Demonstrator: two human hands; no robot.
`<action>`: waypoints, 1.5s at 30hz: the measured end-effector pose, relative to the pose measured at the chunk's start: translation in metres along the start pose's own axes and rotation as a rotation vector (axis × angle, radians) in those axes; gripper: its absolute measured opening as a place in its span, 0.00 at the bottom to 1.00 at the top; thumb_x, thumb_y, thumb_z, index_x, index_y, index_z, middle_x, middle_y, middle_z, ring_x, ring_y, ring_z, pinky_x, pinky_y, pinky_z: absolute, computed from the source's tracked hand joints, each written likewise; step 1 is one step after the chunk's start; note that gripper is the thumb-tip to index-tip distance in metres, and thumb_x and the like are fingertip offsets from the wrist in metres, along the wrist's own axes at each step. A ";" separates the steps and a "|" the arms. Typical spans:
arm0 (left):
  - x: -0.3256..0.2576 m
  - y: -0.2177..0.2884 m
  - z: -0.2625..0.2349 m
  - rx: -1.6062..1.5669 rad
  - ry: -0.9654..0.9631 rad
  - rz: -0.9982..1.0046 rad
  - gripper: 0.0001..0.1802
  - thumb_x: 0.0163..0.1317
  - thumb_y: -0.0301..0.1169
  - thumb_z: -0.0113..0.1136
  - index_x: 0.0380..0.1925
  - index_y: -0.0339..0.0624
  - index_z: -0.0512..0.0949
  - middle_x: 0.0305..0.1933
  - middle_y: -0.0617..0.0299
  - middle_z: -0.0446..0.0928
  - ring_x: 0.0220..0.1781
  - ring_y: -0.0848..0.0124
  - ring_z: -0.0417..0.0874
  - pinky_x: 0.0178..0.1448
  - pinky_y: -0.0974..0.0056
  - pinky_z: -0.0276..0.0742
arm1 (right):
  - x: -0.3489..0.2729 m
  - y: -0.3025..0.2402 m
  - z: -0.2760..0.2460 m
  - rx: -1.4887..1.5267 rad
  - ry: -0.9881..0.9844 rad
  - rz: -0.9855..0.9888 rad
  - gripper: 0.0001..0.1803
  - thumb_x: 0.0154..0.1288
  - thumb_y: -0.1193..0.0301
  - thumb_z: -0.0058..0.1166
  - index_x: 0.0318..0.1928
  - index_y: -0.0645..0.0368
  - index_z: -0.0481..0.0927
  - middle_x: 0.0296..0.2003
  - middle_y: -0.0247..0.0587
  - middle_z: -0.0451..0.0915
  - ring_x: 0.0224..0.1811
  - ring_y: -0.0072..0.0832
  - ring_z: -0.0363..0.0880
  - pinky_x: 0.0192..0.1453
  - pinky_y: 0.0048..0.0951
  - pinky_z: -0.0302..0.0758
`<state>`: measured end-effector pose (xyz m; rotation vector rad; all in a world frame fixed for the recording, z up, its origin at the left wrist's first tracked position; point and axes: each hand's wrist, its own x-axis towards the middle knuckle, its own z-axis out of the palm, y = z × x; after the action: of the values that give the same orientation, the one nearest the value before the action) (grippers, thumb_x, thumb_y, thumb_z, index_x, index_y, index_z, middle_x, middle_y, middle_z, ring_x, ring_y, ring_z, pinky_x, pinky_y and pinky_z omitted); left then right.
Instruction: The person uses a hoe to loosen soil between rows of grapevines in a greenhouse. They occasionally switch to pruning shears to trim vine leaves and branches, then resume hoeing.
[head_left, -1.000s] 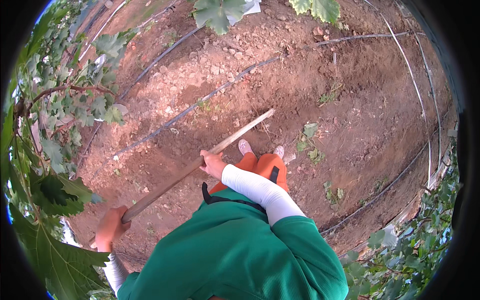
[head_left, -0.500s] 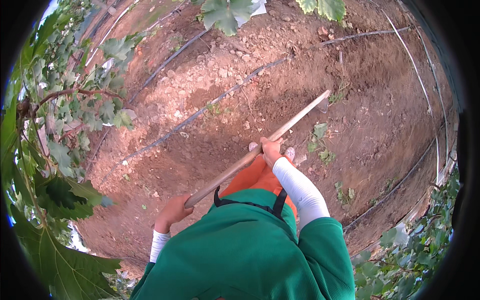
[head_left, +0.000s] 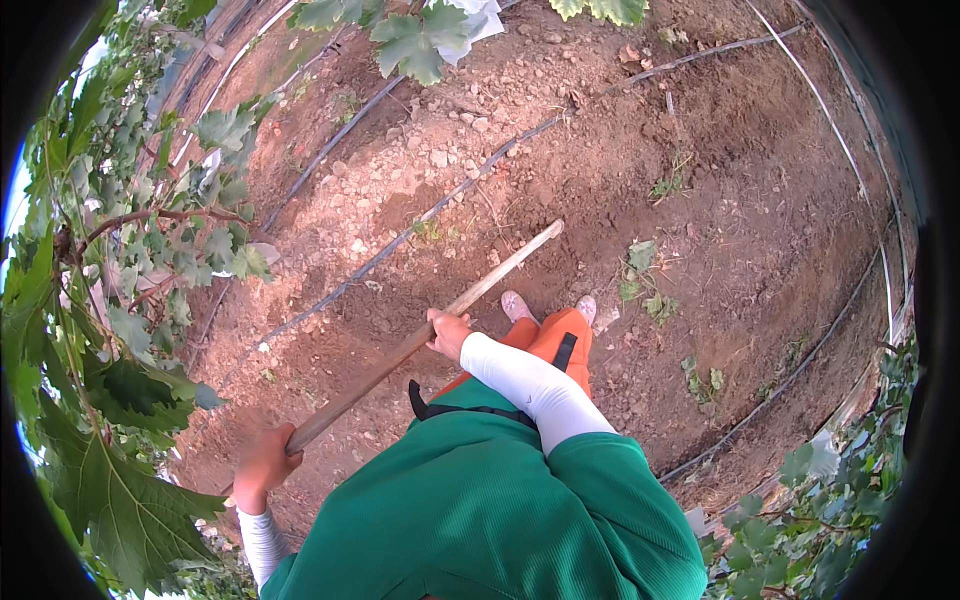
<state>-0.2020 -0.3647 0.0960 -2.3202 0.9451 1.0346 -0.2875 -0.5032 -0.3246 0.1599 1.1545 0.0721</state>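
Observation:
A hoe (head_left: 370,381) with a long wooden handle slants across in front of my body, from lower left up to the right. My left hand (head_left: 265,466) is wrapped round the handle near its lower-left end. Farther along, about mid-handle, my right hand (head_left: 449,331) is closed on it too. The handle's far end is over the brown soil (head_left: 700,280), just left of a drip line's run and beyond my feet; its blade cannot be made out now.
Grapevine leaves (head_left: 115,500) crowd the left side, close to my left hand. A dark drip hose (head_left: 385,248) crosses the soil ahead. Cut leaves (head_left: 655,305) lie right of my shoes (head_left: 516,306). More vines (head_left: 800,540) grow at lower right.
Both hands have moved left with the hoe, drawing its far end back toward me and to the left. The metal blade that showed at the far end is out of sight now.

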 end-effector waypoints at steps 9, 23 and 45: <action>-0.066 -0.017 -0.035 -0.211 0.026 -0.099 0.13 0.44 0.28 0.67 0.30 0.36 0.75 0.20 0.52 0.72 0.23 0.66 0.74 0.33 0.61 0.71 | -0.012 0.029 0.039 -0.081 -0.147 0.145 0.29 0.59 0.67 0.58 0.58 0.49 0.58 0.50 0.36 0.72 0.49 0.35 0.74 0.57 0.48 0.73; 0.070 0.176 0.030 -0.296 0.019 0.334 0.15 0.49 0.32 0.65 0.37 0.39 0.77 0.31 0.47 0.79 0.34 0.53 0.81 0.39 0.55 0.74 | -0.097 -0.226 -0.155 -0.018 0.449 -0.779 0.38 0.53 0.68 0.63 0.63 0.67 0.61 0.49 0.53 0.78 0.49 0.38 0.78 0.52 0.33 0.73; 0.055 0.465 -0.141 0.448 0.587 0.941 0.17 0.48 0.37 0.69 0.29 0.39 0.73 0.20 0.51 0.77 0.27 0.51 0.81 0.30 0.50 0.75 | -0.210 -0.365 -0.283 0.615 0.324 -0.860 0.47 0.66 0.64 0.49 0.74 0.41 0.31 0.55 0.50 0.67 0.36 0.40 0.77 0.33 0.44 0.81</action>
<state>-0.4465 -0.7887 0.0942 -1.7747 2.3424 0.2965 -0.6405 -0.8669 -0.3062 0.1842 1.4563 -1.0570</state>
